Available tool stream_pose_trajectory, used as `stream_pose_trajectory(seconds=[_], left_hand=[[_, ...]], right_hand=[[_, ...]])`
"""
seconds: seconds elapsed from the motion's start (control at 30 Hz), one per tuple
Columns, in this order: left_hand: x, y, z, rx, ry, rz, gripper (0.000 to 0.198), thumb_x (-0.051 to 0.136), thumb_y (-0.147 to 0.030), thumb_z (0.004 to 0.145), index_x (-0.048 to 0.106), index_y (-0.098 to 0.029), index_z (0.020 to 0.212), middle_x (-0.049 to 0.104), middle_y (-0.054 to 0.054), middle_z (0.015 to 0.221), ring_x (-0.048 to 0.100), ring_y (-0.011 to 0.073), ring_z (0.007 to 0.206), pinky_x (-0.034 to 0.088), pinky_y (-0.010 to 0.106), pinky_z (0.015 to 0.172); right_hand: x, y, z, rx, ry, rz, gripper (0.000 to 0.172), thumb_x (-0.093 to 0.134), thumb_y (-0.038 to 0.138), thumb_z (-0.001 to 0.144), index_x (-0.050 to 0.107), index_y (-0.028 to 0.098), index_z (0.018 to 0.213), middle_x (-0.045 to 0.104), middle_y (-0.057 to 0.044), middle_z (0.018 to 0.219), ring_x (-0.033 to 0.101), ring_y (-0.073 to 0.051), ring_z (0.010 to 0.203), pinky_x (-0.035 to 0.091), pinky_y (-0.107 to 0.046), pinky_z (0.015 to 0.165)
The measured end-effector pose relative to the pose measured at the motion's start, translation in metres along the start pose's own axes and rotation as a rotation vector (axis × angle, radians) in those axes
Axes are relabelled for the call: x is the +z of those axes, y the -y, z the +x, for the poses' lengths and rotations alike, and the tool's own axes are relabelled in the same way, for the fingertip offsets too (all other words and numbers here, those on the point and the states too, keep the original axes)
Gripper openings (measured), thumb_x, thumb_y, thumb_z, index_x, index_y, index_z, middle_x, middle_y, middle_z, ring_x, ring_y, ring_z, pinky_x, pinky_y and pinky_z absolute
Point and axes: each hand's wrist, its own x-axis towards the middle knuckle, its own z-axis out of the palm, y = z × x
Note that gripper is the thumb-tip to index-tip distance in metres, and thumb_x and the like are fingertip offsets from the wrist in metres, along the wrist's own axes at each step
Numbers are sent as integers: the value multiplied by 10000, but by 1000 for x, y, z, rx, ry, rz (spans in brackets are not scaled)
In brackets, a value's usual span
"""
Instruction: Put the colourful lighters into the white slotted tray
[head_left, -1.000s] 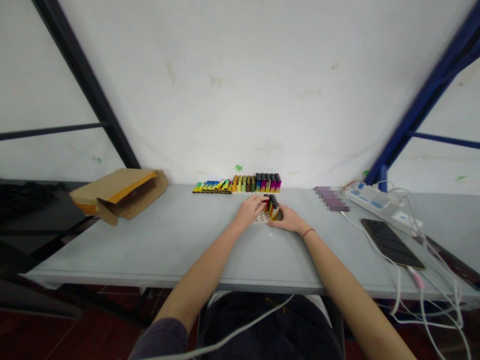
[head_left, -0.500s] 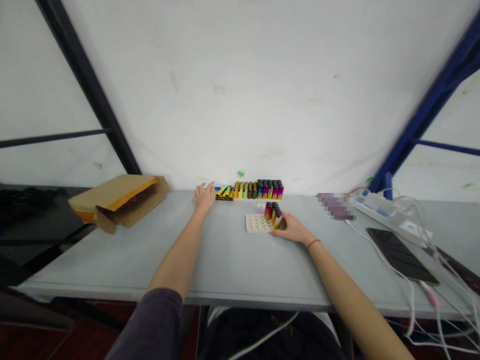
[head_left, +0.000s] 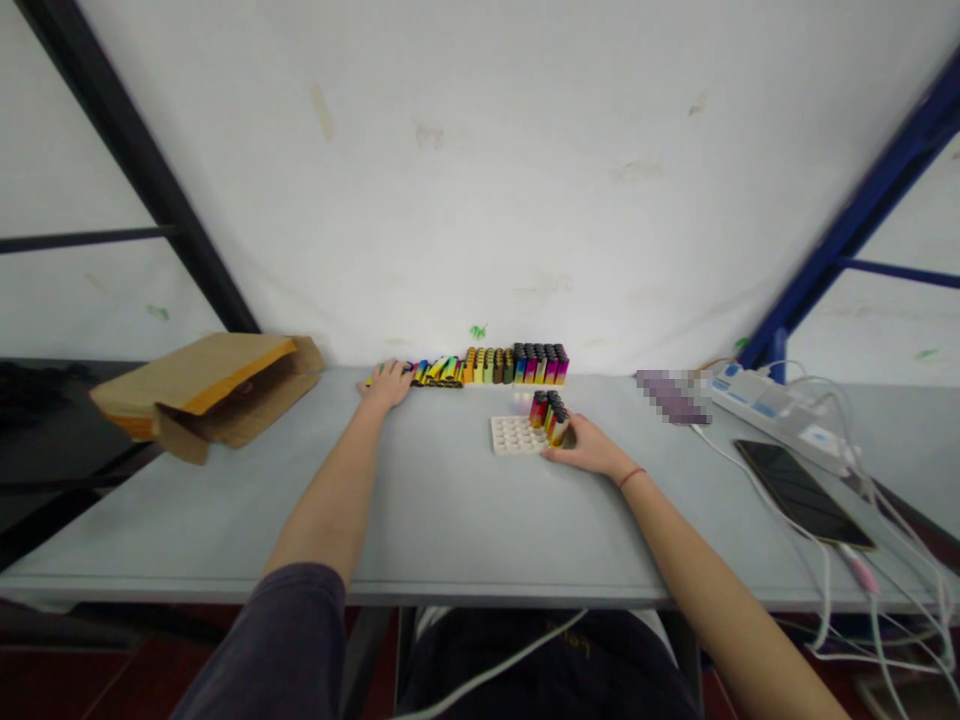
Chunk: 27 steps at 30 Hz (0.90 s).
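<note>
My left hand [head_left: 386, 384] lies palm down over the left part of a row of loose, colourful lighter-like tubes [head_left: 441, 371] near the wall. Its fingers are spread, and whether a tube is under them is hidden. My right hand [head_left: 589, 446] grips the right end of a white tray [head_left: 516, 436] with round holes, thumb at the near edge. Several upright tubes with black tops [head_left: 551, 411] stand in the tray's right side, beside my right fingers. The holes on the left hold nothing.
At the back stand upright tubes with yellowish tops [head_left: 489, 366] and black-topped ones [head_left: 540, 364]. An open cardboard box [head_left: 202, 385] lies left. On the right are a phone [head_left: 802, 492], a power strip [head_left: 780, 415], white cables and a blurred purple object [head_left: 671, 396].
My left hand has moved left along the loose tubes, uncovering more of them on its right. My right hand stays at the tray. The whole view has shifted slightly.
</note>
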Motion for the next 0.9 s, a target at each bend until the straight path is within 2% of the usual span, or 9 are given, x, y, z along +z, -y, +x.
stream_pose_trajectory(seconds=[0.17,0.23,0.37,0.53,0.77,0.9], left_hand=[[-2,2,6,28,71,86,523,276,-363,978,526,-396,1437,403,58,1593,360,375,1421,296,769,1063],[-3,3,6,10,82,93,519,277,-422,979,537,-402,1428,378,59,1608,352,383,1427,299,768,1061],[-2,4,0,8,61,64,539,275,-547,975,543,-395,1418,364,77,1610,334,384,1435,288,751,1072],[-2,13,-12,59,7,53,482,307,-505,987,585,-378,1359,440,72,1553,358,368,1414,320,732,1062],[-7,35,-48,106,-15,99,490,324,-435,996,575,-318,1400,417,110,1578,372,379,1435,314,732,1094],[-8,34,-77,62,-24,112,493,301,-453,1004,566,-322,1400,392,100,1598,335,359,1472,296,728,1108]], right_hand=[[2,-3,0,-24,-7,4,538,798,445,697,643,156,1124,713,-136,1126,643,-324,1013,514,-426,922],[2,-3,0,-29,-8,8,523,798,443,694,651,157,1107,718,-132,1101,645,-317,995,517,-420,910],[2,-3,-2,-23,-20,6,534,791,468,688,660,149,1096,722,-130,1054,644,-311,964,525,-419,882],[5,-3,-3,-39,-32,20,572,788,477,680,662,145,1129,721,-139,1081,642,-317,992,514,-440,911],[13,1,-4,-76,-33,0,665,767,427,717,601,138,1293,714,-152,1198,650,-327,1082,450,-494,1040],[17,0,-3,-80,-43,-9,756,779,428,710,553,141,1373,679,-173,1298,627,-351,1182,377,-534,1121]])
